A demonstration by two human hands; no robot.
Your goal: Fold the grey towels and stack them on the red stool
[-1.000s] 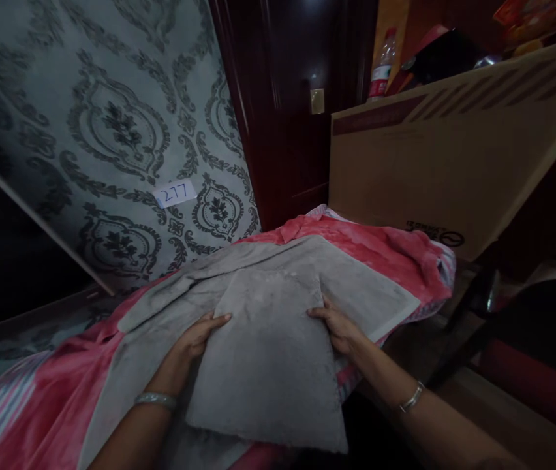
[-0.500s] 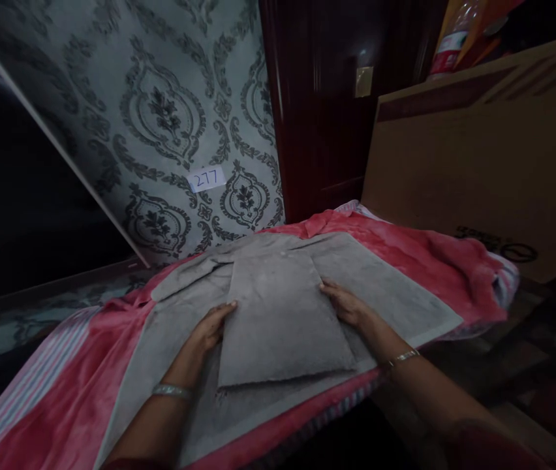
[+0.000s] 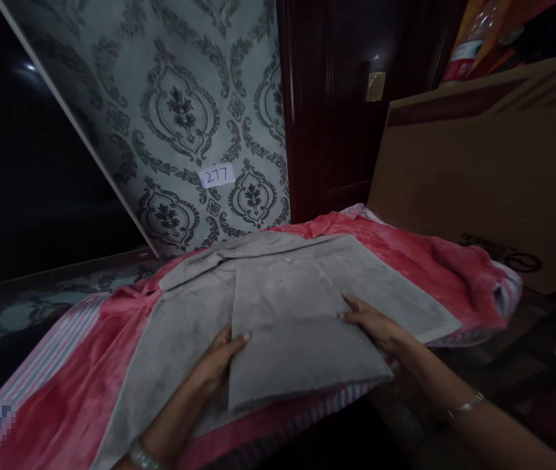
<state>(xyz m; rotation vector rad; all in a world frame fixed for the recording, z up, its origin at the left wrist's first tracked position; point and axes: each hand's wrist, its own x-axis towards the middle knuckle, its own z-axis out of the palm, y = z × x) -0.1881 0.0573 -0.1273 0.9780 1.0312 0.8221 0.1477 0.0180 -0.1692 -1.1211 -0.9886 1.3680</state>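
Observation:
A grey plush cloth panel (image 3: pixel 302 352) lies over a wider spread of grey cloth (image 3: pixel 185 333). Its near half is lifted a little and bends along a line across the middle, and its near edge reaches past the grey cloth beneath. On the left edge, my left hand (image 3: pixel 222 359) pinches the panel, thumb on top, other fingers partly hidden underneath. My right hand (image 3: pixel 373 323) grips the opposite edge, its thumb and forefinger showing. At the back, a loose grey flap (image 3: pixel 192 269) lies in soft folds.
Under the grey cloth is a red plush blanket (image 3: pixel 405 254) with a striped border (image 3: pixel 55 339). A cardboard box (image 3: pixel 478 170) leans at the right, with a plastic bottle (image 3: pixel 468 52) behind it. Patterned wallpaper (image 3: pixel 180 111) and a dark red door (image 3: pixel 331 130) stand behind.
Both hands have moved nearer and to the right along the panel's edges. The panel's near part has risen and come towards me, with a bend now across it. The view has shifted slightly.

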